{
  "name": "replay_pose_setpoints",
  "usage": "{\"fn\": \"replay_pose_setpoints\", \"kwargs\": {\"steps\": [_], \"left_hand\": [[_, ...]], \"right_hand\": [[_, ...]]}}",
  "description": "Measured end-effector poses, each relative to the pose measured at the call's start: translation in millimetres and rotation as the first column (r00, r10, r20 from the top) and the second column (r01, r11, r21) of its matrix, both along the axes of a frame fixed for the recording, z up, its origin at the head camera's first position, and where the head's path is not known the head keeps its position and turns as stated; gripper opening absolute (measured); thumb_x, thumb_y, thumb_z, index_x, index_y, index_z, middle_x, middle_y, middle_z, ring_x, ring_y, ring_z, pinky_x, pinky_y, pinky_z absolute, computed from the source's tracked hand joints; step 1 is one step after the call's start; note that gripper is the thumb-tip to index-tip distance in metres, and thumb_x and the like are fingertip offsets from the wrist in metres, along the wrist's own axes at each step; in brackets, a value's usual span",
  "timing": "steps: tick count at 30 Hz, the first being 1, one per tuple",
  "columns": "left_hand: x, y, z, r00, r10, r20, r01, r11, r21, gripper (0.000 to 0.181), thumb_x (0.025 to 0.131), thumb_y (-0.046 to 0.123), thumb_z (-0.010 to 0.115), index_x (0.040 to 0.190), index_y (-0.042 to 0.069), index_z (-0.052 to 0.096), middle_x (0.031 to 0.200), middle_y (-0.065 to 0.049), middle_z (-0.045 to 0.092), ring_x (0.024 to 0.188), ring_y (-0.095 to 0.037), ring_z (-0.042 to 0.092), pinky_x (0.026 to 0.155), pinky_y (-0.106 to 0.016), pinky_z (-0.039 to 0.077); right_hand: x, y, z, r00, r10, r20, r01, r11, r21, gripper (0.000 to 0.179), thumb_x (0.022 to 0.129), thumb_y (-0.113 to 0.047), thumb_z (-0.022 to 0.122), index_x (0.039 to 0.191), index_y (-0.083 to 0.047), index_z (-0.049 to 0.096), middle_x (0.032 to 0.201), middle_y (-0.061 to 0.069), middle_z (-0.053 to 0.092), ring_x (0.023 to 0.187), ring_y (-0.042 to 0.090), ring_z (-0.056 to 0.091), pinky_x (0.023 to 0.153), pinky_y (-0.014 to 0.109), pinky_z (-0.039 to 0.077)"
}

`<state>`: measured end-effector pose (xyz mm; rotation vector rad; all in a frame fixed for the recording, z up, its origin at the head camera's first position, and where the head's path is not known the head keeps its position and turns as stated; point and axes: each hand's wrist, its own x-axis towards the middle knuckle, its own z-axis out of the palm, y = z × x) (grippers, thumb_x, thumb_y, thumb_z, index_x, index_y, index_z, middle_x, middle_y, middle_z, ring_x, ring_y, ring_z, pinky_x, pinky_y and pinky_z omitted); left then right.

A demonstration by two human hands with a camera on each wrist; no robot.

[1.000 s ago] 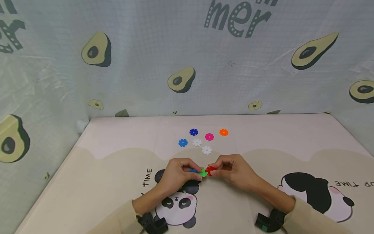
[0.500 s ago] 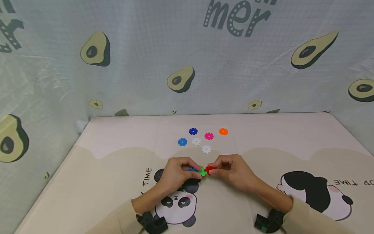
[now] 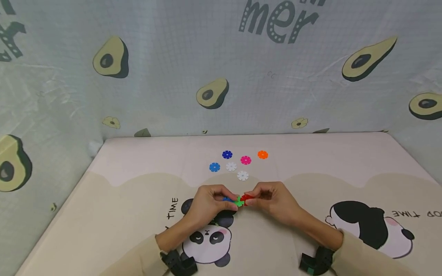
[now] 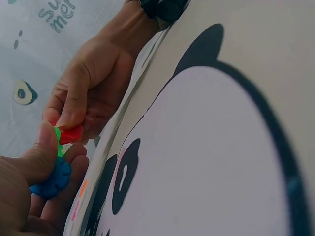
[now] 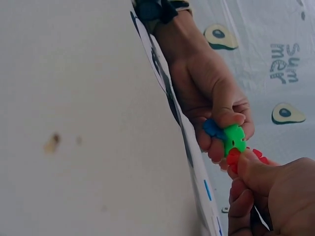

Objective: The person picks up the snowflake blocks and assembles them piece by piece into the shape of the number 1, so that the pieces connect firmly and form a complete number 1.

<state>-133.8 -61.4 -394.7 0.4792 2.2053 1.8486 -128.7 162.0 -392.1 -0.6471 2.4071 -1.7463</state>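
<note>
My left hand (image 3: 210,203) pinches a green notched interlocking disc (image 5: 235,137) between thumb and fingers. A blue disc (image 4: 54,179) is joined to the green one on the left-hand side, partly hidden behind those fingers. From the other side, my right hand (image 3: 276,201) pinches a red disc (image 5: 233,158) by thumb and fingertips, its edge against the green disc's edge. Whether the notches of red and green interlock cannot be made out. Both hands stay low over the table, in front of the loose discs.
Beyond the hands lie loose discs: dark blue (image 3: 227,154), pink (image 3: 246,160), orange (image 3: 263,154), light blue (image 3: 215,167) and two white ones, the nearer white disc (image 3: 243,175) closest to the fingers. The printed tablecloth (image 3: 121,214) ends at a hanging curtain (image 3: 165,76).
Both hands keep their grips and nearly the same place. The red disc looks slightly shifted in the fingers; the whole head view has drifted a little.
</note>
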Motion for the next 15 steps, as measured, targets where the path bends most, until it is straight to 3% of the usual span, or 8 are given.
{"fn": "replay_pose_setpoints", "kwargs": {"steps": [6,15], "left_hand": [[-0.4,-2.2,1.5,1.000,-0.022,-0.010,0.022,1.000,0.023,0.015,0.075,0.005,0.079,0.089,0.006,0.073,0.097,-0.003,0.072,0.083,-0.017,0.070,0.073,-0.026,0.054],[-2.4,-3.6,0.3,0.997,-0.034,-0.065,0.036,0.999,0.032,0.018,0.080,0.009,0.077,0.097,0.008,0.071,0.098,-0.004,0.069,0.083,-0.017,0.067,0.076,-0.026,0.054]], "right_hand": [[-0.6,-0.3,-1.3,1.000,-0.005,0.004,0.005,1.000,-0.013,0.008,0.081,-0.008,0.077,0.081,-0.015,0.072,0.086,0.001,0.071,0.076,0.020,0.065,0.061,0.026,0.052],[-3.3,3.4,3.4,0.999,-0.045,0.015,0.044,0.998,0.051,0.021,0.083,-0.016,0.075,0.104,-0.020,0.075,0.092,-0.005,0.071,0.081,0.019,0.065,0.070,0.029,0.055]]}}
